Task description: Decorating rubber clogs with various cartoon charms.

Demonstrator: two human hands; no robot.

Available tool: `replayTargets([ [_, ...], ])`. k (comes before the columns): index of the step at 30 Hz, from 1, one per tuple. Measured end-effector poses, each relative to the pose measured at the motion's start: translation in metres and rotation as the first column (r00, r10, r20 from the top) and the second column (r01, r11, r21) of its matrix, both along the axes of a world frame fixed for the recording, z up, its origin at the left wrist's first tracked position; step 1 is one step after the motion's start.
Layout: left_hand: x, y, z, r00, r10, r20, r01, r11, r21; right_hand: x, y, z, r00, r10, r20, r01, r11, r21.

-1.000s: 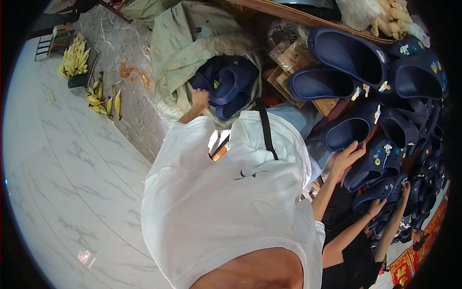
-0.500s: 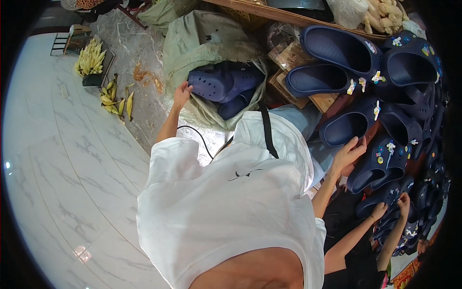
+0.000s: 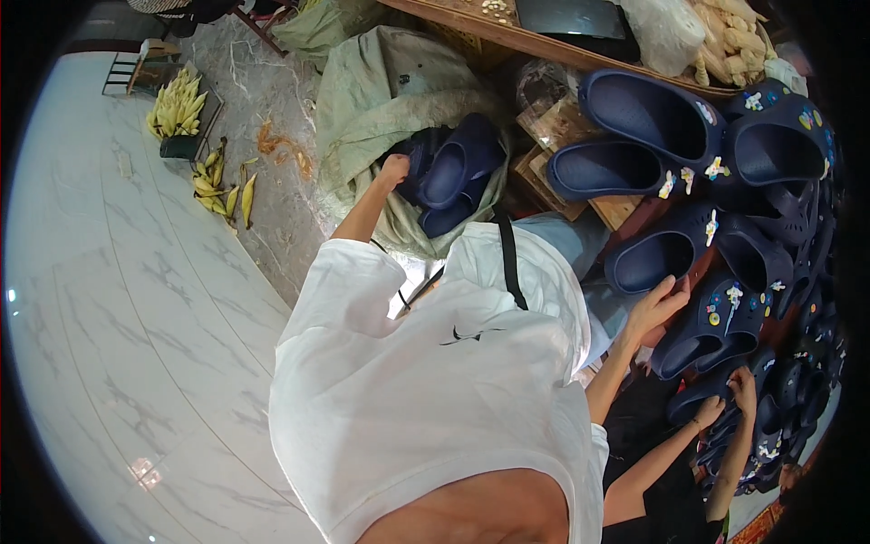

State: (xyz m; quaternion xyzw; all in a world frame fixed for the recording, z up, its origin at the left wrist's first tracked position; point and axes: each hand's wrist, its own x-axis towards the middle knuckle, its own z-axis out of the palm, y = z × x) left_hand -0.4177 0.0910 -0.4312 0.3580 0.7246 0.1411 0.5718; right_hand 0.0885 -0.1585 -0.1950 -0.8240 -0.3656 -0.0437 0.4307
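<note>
My left hand (image 3: 394, 170) is closed at the mouth of a pale green woven sack (image 3: 362, 82), its fingers curled against a dark navy clog (image 3: 417, 161) inside. Beside that clog, another navy clog (image 3: 458, 163) lies with its foot opening showing, and part of a third clog (image 3: 449, 218) shows below. On the right, my right hand (image 3: 660, 306) touches the heel end of a navy clog (image 3: 648, 261) that carries a white charm. Its fingers are stretched and apart, not wrapped round the clog.
Many navy clogs with colourful charms (image 3: 666, 113) crowd the right side. Beyond them stands a wooden-edged table (image 3: 489, 32). A co-worker's hands (image 3: 725, 399) handle clogs at lower right. Yellow bananas (image 3: 213, 186) lie on the grey floor at left.
My left hand has moved right and deeper into the sack mouth, and the clogs there have turned and shifted. My right hand stays by the same clog.
</note>
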Motion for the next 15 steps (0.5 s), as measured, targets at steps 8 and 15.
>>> replayTargets([
  [8, -0.026, 0.035, -0.058, 0.961, 0.272, -0.056, -0.276, 0.918, -0.284, 0.0, -0.002, -0.004, 0.997, -0.07, 0.012, 0.071, 0.994, -0.089],
  [15, -0.059, 0.127, -0.039, 0.965, 0.25, -0.08, -0.108, 0.654, 0.749, -0.001, -0.003, -0.007, 0.995, -0.095, -0.033, 0.089, 0.984, -0.154],
])
